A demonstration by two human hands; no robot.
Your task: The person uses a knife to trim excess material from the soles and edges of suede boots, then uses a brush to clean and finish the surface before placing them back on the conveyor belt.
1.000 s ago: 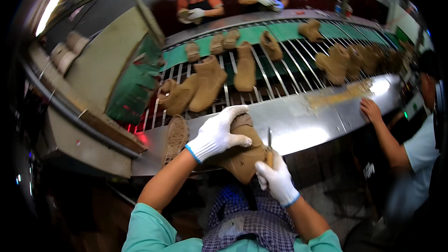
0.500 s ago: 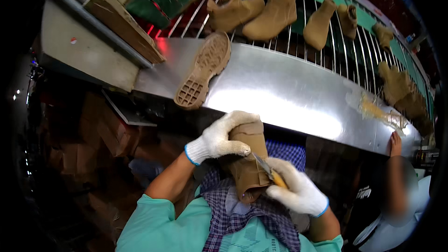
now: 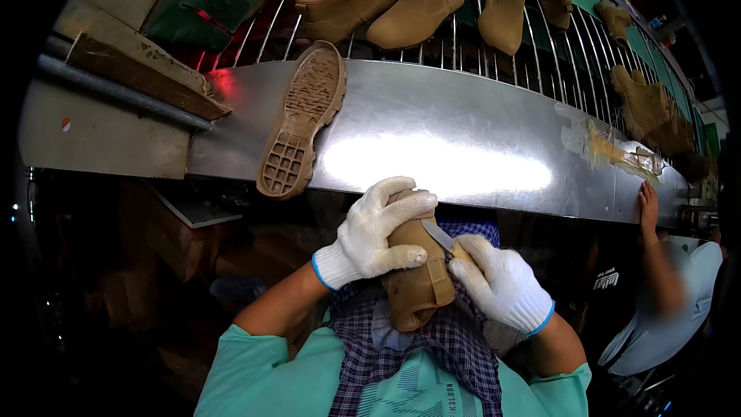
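In my lap, a tan ankle boot upper (image 3: pixel 417 286) points its opening down toward me. My left hand (image 3: pixel 378 233), in a white knit glove, is wrapped round its far end, thumb lying across the top. My right hand (image 3: pixel 503 282), gloved alike, grips a knife (image 3: pixel 440 236) with a yellowish handle. Its blade lies against the boot near my left fingers. A loose tan boot sole (image 3: pixel 302 120), tread side up, lies on the metal ledge beyond my left hand and slightly overhangs the near edge.
A shiny metal ledge (image 3: pixel 432 135) runs across in front. Behind it, several tan boots (image 3: pixel 421 0) stand on a wire rack (image 3: pixel 455 46). A green torn sheet (image 3: pixel 202 8) is at far left. On the right, a co-worker's hand (image 3: pixel 648 205) touches the ledge.
The knife blade has moved up the boot toward its far end. My left fingers have shifted over the boot's tip. The view has turned slightly, moving rack and sole leftward.
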